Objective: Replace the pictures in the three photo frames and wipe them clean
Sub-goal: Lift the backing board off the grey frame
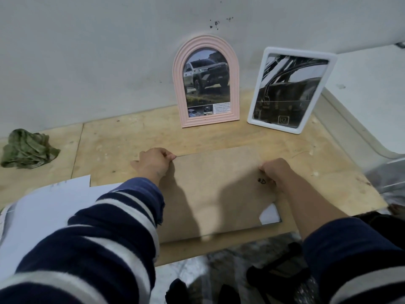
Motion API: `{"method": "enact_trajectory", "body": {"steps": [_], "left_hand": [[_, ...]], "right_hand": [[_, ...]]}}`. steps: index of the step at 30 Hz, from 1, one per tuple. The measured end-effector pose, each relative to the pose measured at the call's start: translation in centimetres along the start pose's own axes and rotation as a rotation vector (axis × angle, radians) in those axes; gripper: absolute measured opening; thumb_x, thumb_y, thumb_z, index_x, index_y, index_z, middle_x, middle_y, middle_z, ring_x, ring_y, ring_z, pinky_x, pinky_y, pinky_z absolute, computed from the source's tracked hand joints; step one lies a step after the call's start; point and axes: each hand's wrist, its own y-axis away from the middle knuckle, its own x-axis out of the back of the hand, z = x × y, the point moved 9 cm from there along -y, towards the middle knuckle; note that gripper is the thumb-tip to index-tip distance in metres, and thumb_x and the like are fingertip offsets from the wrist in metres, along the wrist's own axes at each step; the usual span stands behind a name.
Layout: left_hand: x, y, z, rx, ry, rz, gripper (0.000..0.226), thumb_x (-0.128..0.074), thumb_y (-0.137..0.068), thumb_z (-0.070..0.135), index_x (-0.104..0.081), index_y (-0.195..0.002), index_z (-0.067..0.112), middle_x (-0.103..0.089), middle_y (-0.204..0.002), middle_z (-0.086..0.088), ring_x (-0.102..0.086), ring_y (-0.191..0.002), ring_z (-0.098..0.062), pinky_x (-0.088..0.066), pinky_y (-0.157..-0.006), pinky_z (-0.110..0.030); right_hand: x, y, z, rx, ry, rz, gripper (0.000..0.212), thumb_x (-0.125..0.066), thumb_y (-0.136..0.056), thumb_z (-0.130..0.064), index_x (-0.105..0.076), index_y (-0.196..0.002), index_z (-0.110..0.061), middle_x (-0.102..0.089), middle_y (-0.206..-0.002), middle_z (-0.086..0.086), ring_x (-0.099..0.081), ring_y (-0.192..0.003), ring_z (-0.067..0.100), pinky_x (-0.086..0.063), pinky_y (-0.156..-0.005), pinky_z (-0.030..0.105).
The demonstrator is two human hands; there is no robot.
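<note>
A brown backing board (217, 189) of a third frame lies face down on the wooden table (131, 137) in front of me. My left hand (153, 163) pinches its far left corner. My right hand (274, 172) has curled fingers on the board's right side beside a small black mark. A white corner of paper (269, 215) shows at the board's near right. A pink arched frame (206, 82) with a truck picture leans on the wall. To its right leans a white rectangular frame (289, 93) with a dark picture.
A crumpled green cloth (26, 149) lies at the table's far left. White paper sheets (50, 200) lie under my left forearm at the near left. A white curved edge (359, 132) runs along the right. Dark objects (276, 273) sit below the table's near edge.
</note>
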Motion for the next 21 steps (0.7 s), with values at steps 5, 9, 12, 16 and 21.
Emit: {"method": "enact_trajectory", "body": {"steps": [5, 9, 12, 16, 21], "left_hand": [[-0.4, -0.6, -0.1, -0.025, 0.119, -0.039, 0.024, -0.063, -0.085, 0.051, -0.059, -0.065, 0.038, -0.066, -0.106, 0.001, -0.051, -0.113, -0.026, -0.045, -0.097, -0.045], [-0.2, -0.7, -0.1, -0.026, 0.133, -0.044, 0.025, -0.064, -0.085, 0.051, -0.059, -0.066, 0.036, -0.068, -0.104, 0.003, -0.054, -0.11, -0.025, -0.046, -0.097, -0.043], [-0.3, -0.9, -0.2, -0.024, 0.148, -0.036, 0.027, -0.064, -0.084, 0.052, -0.059, -0.065, 0.034, -0.068, -0.101, 0.003, -0.056, -0.106, -0.025, -0.047, -0.097, -0.043], [-0.3, -1.0, -0.3, -0.02, 0.136, -0.035, 0.026, -0.064, -0.083, 0.053, -0.059, -0.067, 0.035, -0.068, -0.098, 0.001, -0.053, -0.112, -0.025, -0.047, -0.095, -0.043], [-0.2, -1.1, -0.3, 0.007, 0.152, -0.043, 0.029, -0.066, -0.082, 0.053, -0.058, -0.064, 0.032, -0.069, -0.099, -0.001, -0.052, -0.113, -0.027, -0.046, -0.096, -0.044]], "right_hand": [[0.2, 1.2, -4.0, 0.167, 0.358, 0.189, 0.037, -0.05, -0.083, -0.014, -0.045, -0.119, -0.017, -0.039, -0.123, 0.007, -0.044, -0.114, 0.03, -0.04, -0.089, 0.037], [-2.1, 2.4, -9.1, 0.476, 0.701, 0.291, 0.051, -0.045, -0.083, -0.01, -0.046, -0.13, -0.03, -0.04, -0.132, 0.002, -0.034, -0.12, 0.026, -0.033, -0.094, 0.037], [-3.4, 1.9, -10.4, 0.53, 0.836, 0.274, 0.047, -0.041, -0.086, -0.012, -0.05, -0.128, -0.031, -0.046, -0.129, 0.0, -0.033, -0.12, 0.024, -0.029, -0.09, 0.037], [-3.6, 1.4, -10.9, 0.526, 0.915, 0.279, 0.043, -0.039, -0.087, -0.014, -0.055, -0.124, -0.029, -0.05, -0.123, -0.001, -0.038, -0.119, 0.022, -0.03, -0.092, 0.038], [-3.4, 1.6, -11.5, 0.503, 0.959, 0.277, 0.04, -0.042, -0.088, -0.015, -0.059, -0.121, -0.027, -0.055, -0.117, 0.001, -0.052, -0.109, 0.022, -0.034, -0.094, 0.036]]}}
